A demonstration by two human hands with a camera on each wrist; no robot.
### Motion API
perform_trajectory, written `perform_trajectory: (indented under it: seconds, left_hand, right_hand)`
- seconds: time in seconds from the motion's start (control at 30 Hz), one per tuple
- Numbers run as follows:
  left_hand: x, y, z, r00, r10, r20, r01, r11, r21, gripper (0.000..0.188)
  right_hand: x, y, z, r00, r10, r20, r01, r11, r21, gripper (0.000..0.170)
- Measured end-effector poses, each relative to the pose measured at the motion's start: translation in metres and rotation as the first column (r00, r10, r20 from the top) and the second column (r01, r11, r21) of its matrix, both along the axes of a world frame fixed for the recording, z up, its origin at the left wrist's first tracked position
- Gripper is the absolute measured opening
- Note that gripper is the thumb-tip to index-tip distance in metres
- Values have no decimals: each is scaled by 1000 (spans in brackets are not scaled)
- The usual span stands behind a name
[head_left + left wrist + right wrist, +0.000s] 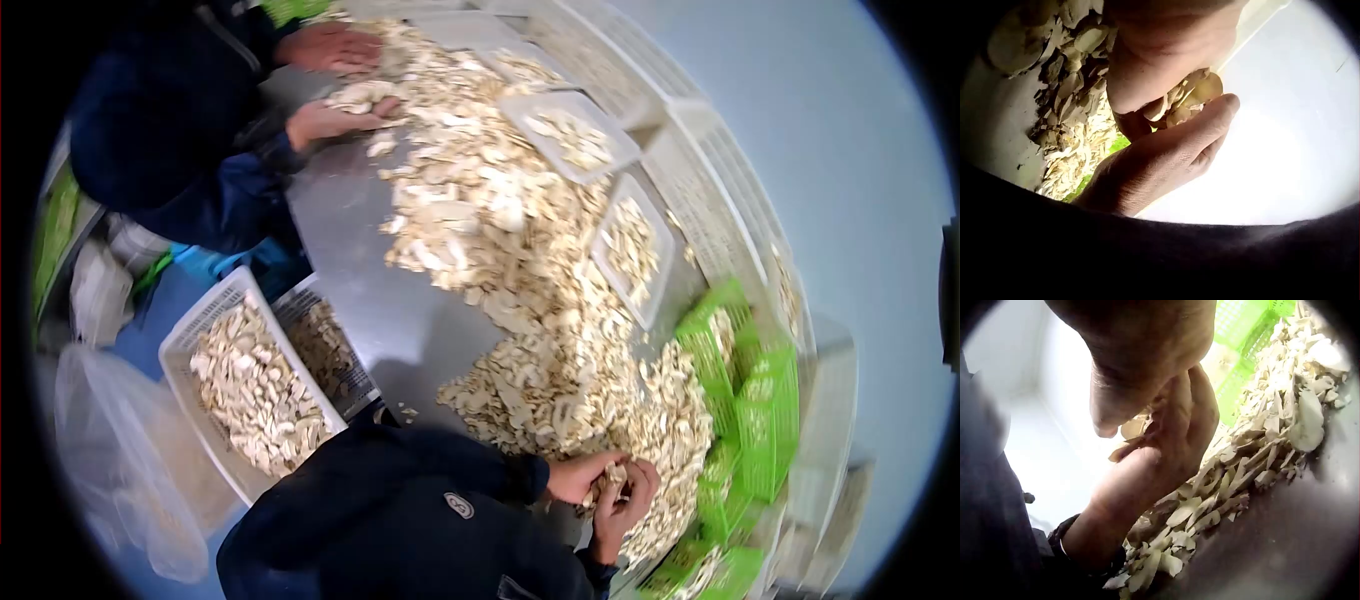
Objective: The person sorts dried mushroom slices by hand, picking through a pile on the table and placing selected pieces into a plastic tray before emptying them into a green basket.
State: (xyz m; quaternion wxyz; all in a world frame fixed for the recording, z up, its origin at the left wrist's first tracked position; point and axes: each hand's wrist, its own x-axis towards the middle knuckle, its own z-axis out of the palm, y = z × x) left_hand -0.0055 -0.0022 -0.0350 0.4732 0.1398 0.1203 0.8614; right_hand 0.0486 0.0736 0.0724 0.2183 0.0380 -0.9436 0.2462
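Pale, flat dried slices [520, 230] lie in a long heap over the metal table. At its near end my left hand [578, 477] and right hand [625, 505] are together, holding a small bunch of slices between them. The left wrist view shows these slices [1200, 94] framed by my left palm above and my right hand [1169, 150] below. In the right wrist view a few slices [1134, 428] stick out between my right hand [1147, 356] and my left fingers, which curl up beside it. The inner part of the bunch is hidden by the hands.
Green baskets [768, 420] and clear trays [570, 135] of slices line the heap's right side. A white basket [175, 350] full of slices stands at left, beside a plastic bag [120, 460]. Across the table another person's hands [335, 120] hold slices.
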Motion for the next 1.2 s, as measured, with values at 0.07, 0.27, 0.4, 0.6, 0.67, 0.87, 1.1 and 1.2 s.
perform_trajectory:
  seconds: [0.07,0.27,0.4,0.6,0.67,0.87,1.1,1.2]
  left_hand:
    - [-2,-10,-1,852,214,-477,-286,955,-82,72]
    - [-7,-16,1,789,236,-566,-312,949,-39,56]
    - [-6,-6,2,966,115,-231,-122,992,-19,55]
    - [-3,-13,6,939,168,-300,-194,979,-58,62]
    - [0,0,-11,858,247,-450,-305,951,-59,64]
    - [-1,-1,-16,831,203,-517,-292,952,-96,64]
    - [-4,-4,-15,726,264,-634,-399,914,-76,59]
    - [-5,-5,-14,788,229,-572,-340,936,-94,61]
  right_hand:
    - [2,1,-3,997,-57,58,60,997,-57,36]
    - [-6,-6,-6,1000,-30,6,29,999,38,33]
    - [-8,-11,0,1000,-23,-10,23,999,33,35]
    - [-6,-10,-2,999,-15,33,11,991,131,38]
    - [-4,-11,-2,998,-20,62,14,995,100,37]
    - [-5,-10,-2,999,11,48,-16,993,113,36]
    - [-10,-11,-4,999,1,35,-5,992,122,36]
    - [-11,-9,-7,999,19,37,-23,994,107,35]
